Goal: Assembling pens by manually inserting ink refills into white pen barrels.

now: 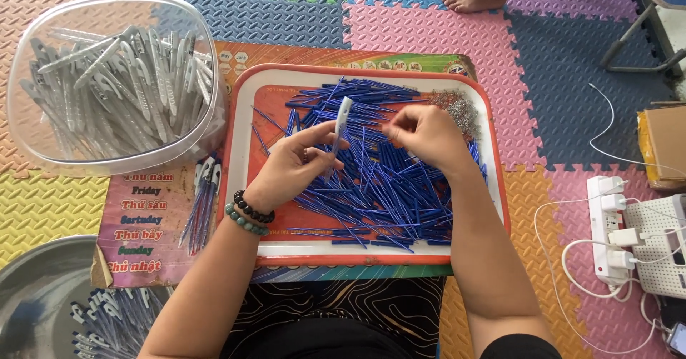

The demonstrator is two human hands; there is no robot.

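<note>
While both forearms reach over the tray's near rim, the left hand (pixel 289 167) pinches a white pen barrel (pixel 341 120) upright above the blue refills (pixel 371 180) heaped on the red tray (pixel 239 123). Just right of it, the right hand (pixel 421 134) has fingertips closed together on something too small to tell. Beyond them, metal springs (pixel 457 105) lie near the tray's far right corner.

Foam-tile floor, as I see it from above.
On my mat (pixel 429 30) lie a poster (pixel 143 223) bearing the tray (pixel 243 116), a clear tub (pixel 28 80), a metal bowl (pixel 28 287), a power strip (pixel 607 223) and a box (pixel 664 145).
</note>
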